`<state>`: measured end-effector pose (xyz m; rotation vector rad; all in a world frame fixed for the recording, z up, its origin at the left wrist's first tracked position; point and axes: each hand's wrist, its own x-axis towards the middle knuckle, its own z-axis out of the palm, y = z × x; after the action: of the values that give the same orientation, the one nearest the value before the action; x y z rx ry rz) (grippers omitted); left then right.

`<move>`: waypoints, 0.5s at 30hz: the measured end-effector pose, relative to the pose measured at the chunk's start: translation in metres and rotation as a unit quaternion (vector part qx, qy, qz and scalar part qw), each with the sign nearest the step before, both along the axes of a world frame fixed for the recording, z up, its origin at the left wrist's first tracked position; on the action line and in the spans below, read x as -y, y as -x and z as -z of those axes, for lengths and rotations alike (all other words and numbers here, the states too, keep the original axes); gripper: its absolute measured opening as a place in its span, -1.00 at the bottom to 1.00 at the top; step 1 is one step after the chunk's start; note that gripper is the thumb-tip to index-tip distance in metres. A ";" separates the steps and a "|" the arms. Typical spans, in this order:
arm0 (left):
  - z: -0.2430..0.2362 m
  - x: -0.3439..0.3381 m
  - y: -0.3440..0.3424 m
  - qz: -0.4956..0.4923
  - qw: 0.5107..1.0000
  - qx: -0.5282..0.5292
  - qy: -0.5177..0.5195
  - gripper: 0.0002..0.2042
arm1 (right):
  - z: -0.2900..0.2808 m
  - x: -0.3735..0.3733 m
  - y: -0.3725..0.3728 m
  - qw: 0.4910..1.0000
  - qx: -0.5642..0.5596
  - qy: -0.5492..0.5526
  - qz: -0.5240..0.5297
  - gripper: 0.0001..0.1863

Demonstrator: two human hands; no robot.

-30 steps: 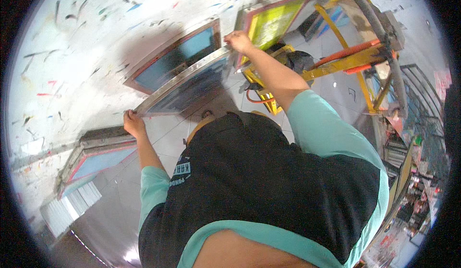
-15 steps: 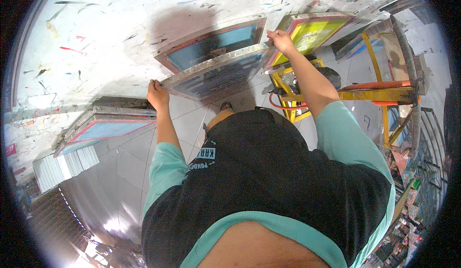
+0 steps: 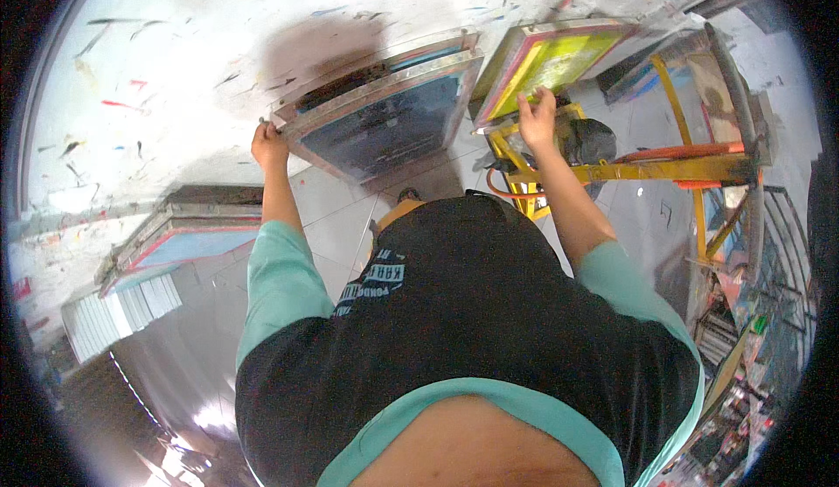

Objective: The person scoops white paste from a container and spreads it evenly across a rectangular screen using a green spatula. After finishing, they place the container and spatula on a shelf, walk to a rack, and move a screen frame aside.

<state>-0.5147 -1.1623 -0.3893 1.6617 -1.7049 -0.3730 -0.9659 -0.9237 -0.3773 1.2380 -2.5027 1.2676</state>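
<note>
A dark blue screen-printing frame (image 3: 384,124) with a worn pale rim leans toward the paint-marked wall, in front of another blue-meshed frame (image 3: 437,48). My left hand (image 3: 269,145) is closed at the upper left corner of the dark frame. Off the right side of that frame, my right hand (image 3: 537,122) holds nothing, its fingers apart. It overlaps the lower edge of a yellow-green screen frame (image 3: 559,59) with a pink border; whether it touches that frame I cannot tell.
Paint streaks cover the white wall (image 3: 192,68). A yellow metal stand (image 3: 664,172) with an orange hose is at my right. More stacked frames (image 3: 192,241) lean at the left, beside a white ribbed panel (image 3: 122,312). Grey tiles (image 3: 323,199) floor the room.
The dark frame has tipped back toward the wall, covering more of the frame behind. My right hand has let go of its right corner and come down and right. My left hand stays at the left corner.
</note>
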 end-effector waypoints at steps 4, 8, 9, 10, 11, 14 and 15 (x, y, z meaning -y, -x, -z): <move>0.010 0.022 0.004 -0.013 0.996 -0.083 0.001 -0.83 | 0.013 -0.044 0.003 0.996 0.085 -0.019 0.033 -0.52; -0.004 0.027 0.017 -0.043 0.997 -0.047 -0.046 -0.84 | 0.026 -0.072 0.019 0.993 0.098 -0.040 0.059 -0.51; -0.004 0.030 0.015 -0.045 0.994 -0.021 -0.095 -0.85 | 0.021 -0.075 0.018 0.990 0.116 -0.050 0.069 -0.51; -0.003 0.031 0.015 -0.049 0.995 -0.016 -0.089 -0.84 | 0.017 -0.077 0.017 0.989 0.122 -0.054 0.069 -0.51; -0.002 0.031 0.014 -0.054 0.995 -0.010 -0.082 -0.84 | 0.012 -0.078 0.017 0.988 0.127 -0.058 0.070 -0.52; -0.003 0.032 0.019 -0.064 0.994 -0.017 -0.087 -0.75 | 0.011 -0.084 0.021 0.985 0.156 -0.037 0.058 -0.52; -0.004 0.032 0.019 -0.070 0.993 -0.023 -0.091 -0.70 | 0.009 -0.083 0.021 0.984 0.168 -0.024 0.048 -0.53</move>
<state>-0.5334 -1.1940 -0.3858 1.8775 -1.5486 -0.5075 -0.9871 -0.8406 -0.3862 0.9638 -2.7966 1.5110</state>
